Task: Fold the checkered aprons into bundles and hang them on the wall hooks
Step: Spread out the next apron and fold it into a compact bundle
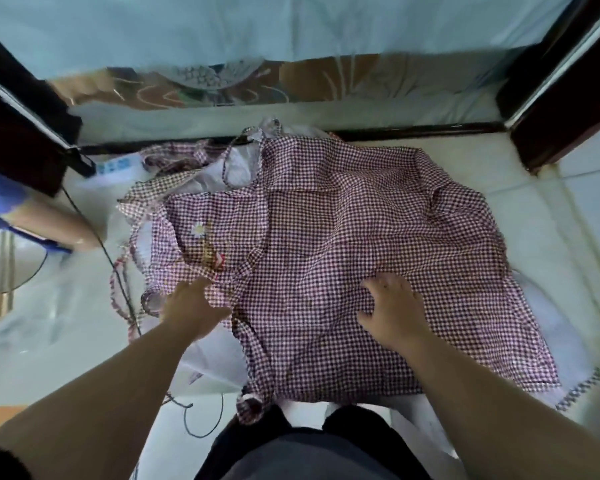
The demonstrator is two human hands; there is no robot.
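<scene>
Your right hand point(392, 313) presses on the purple checkered apron point(343, 216) with fingers spread. The apron lies opened out under both palms. Your left hand point(191, 303) rests straight-fingered on the cloth's edge, with the daisy embroidery point(199, 229) just beyond its fingertips. Neither hand is pinching anything. Smooth outward from each palm first. Then, I judge, fold the edge under your left fingers toward your right hand, tucking in the loose strap point(253, 407) near your wrists.

Left hand point(191, 303) and right hand point(392, 308) forward, palms down, fingers spread.
</scene>
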